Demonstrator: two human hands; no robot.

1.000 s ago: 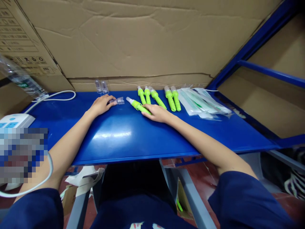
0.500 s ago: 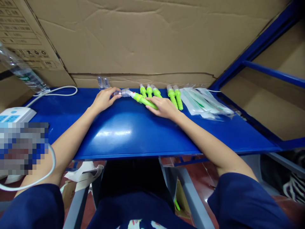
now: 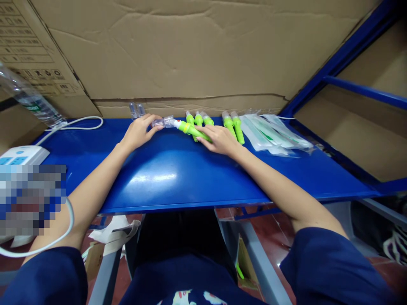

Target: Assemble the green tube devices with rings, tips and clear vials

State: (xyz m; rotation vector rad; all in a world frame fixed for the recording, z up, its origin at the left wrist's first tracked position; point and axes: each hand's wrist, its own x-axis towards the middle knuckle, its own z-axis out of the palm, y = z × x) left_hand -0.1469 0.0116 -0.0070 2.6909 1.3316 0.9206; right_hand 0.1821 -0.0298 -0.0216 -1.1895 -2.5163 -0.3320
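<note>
A clear plastic cap (image 3: pixel 165 122) sits over the white tip of a green tube (image 3: pixel 193 131), which lies slantwise above the blue table. My left hand (image 3: pixel 141 130) pinches the cap's left end between thumb and fingers. Around the tube's right end, the fingers of my right hand (image 3: pixel 219 140) are closed. Behind the tube stand several green capped tubes (image 3: pixel 199 117). Two more green tubes (image 3: pixel 237 127) lean just right of my right hand. Two small clear caps (image 3: pixel 137 110) stand behind my left hand.
Clear packets (image 3: pixel 273 133) lie at the table's (image 3: pixel 178 182) right. A water bottle (image 3: pixel 40 108), a white cable (image 3: pixel 84 123) and a power strip (image 3: pixel 27 156) are on the left. Cardboard (image 3: pixel 190 51) rises behind; a blue frame bar (image 3: pixel 365 91) stands right.
The view has shifted slightly. My right hand and the green tube's right end have moved a little up; both hands keep their hold.
</note>
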